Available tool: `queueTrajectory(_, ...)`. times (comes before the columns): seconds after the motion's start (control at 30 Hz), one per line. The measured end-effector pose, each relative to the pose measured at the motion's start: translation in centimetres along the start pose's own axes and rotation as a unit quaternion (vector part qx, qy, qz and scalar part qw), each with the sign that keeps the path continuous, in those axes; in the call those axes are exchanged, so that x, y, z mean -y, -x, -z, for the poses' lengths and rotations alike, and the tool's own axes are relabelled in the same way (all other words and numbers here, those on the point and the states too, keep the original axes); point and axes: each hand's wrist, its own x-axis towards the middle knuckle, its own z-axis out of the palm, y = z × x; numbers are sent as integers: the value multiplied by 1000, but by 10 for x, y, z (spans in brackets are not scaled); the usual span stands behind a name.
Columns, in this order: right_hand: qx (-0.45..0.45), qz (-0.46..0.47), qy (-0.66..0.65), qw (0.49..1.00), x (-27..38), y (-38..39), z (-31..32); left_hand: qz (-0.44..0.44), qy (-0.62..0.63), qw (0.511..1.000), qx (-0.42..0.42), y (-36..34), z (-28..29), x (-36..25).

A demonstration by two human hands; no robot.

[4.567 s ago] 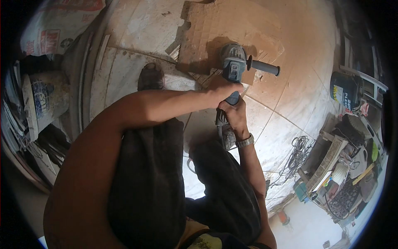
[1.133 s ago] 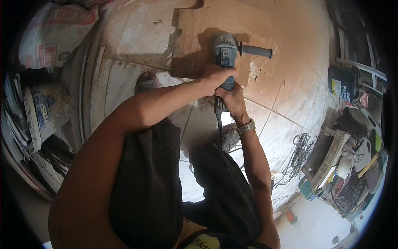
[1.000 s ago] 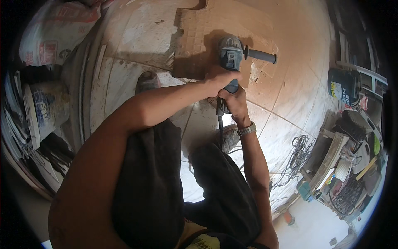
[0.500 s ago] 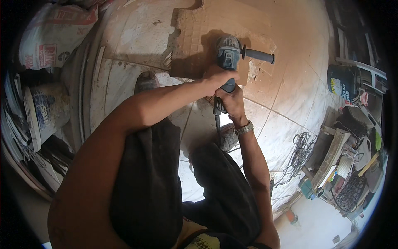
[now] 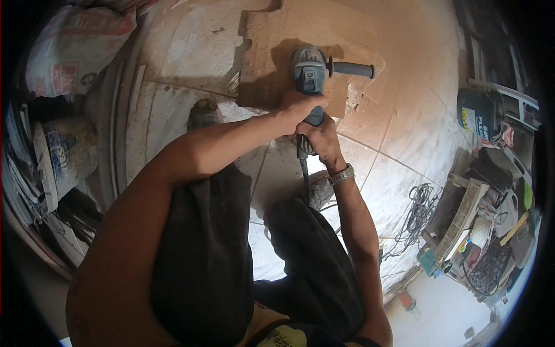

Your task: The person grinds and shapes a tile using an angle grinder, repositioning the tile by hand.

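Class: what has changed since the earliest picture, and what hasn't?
The power tool shifted forward and slightly left over the cardboard. Nothing was grasped or released: the left hand and right hand still grip the power tool; the coiled cable lies as before.

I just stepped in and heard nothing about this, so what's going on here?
A person is holding a power tool out in front with both bare hands. The left hand wraps its body, and the right hand grips just behind, at the tail end. The side handle sticks out to the right, unheld. The tool's head is over a cardboard sheet on the tiled floor; whether it touches or is running, I can't tell.
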Motion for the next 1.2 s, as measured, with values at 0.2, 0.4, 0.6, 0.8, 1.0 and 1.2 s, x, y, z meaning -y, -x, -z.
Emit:
queueTrajectory(0.2,-33,33,-9,999,-8,-4,-3,-20,-19,1000,6,0,-1,-7)
queueTrajectory(0.4,-62,23,3,998,-8,-1,-4,-9,-26,1000,15,5,-2,-9)
queueTrajectory(0.6,-41,31,-7,999,0,7,-6,11,-17,1000,13,2,-3,-6)
queueTrajectory(0.8,-37,17,7,999,-6,16,-3,-39,-69,997,9,3,-5,13)
queueTrajectory(1.0,-62,12,-31,998,-28,14,-9,-6,-73,997,20,4,0,16)
queueTrajectory(1.2,-39,16,3,999,-41,14,-4,-16,-53,998,12,14,-1,16)
